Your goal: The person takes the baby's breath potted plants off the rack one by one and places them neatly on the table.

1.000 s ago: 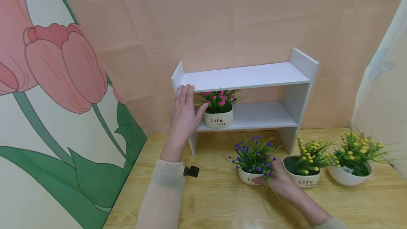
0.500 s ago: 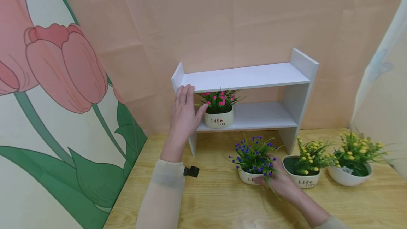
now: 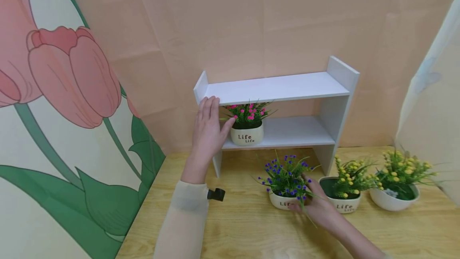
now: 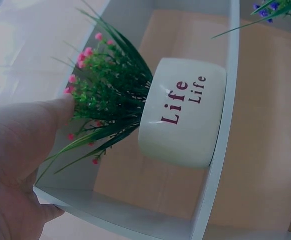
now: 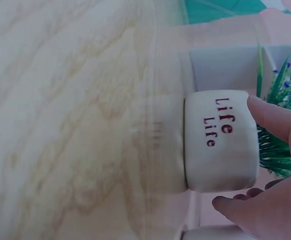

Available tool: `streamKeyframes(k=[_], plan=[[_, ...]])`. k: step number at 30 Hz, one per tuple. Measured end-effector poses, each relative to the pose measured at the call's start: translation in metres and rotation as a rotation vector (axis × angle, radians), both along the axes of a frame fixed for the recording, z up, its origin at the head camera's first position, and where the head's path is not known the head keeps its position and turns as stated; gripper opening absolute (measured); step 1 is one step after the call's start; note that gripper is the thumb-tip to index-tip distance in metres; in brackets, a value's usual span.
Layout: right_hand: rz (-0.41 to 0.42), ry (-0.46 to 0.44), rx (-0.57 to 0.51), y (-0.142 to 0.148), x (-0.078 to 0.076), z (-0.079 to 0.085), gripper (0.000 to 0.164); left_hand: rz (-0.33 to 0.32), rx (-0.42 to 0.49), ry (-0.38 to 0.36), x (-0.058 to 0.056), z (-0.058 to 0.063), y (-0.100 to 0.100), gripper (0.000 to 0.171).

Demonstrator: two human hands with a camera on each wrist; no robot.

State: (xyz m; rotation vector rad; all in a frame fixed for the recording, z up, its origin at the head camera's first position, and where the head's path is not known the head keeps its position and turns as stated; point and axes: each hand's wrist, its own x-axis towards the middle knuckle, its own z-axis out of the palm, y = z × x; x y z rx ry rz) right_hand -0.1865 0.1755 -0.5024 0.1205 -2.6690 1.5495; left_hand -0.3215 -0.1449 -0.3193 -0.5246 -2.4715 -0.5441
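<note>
On the middle shelf of a white rack stands a cream "Life" pot with pink flowers. My left hand rests on the rack's left front edge, fingers straight, thumb extended toward the pink flowers. Another cream pot with purple flowers stands upright on the table before the rack. Around its right side is my right hand, thumb in front and fingers spread. In the right wrist view, the thumb is right at the pot's rim, while the fingertips show a small gap from its side.
The white two-tier rack stands at the back of the wooden table. To the right are a cream pot with yellow flowers and a white bowl with yellow flowers. A tulip-printed panel lines the left side.
My right thumb has slid down and off the front of the purple-flower pot, uncovering more lettering. The left hand and all the pots have stayed in place.
</note>
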Motion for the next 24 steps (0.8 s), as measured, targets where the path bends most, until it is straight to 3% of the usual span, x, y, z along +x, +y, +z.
streamKeyframes(k=[7,24], plan=[[0.003,-0.021,0.008,0.002,0.014,0.012,0.130,-0.003,0.002,0.008,-0.001,0.000,0.000,0.083],[-0.005,0.152,0.143,0.008,0.036,0.030,0.130,-0.006,0.010,0.019,-0.001,-0.001,0.001,0.083]])
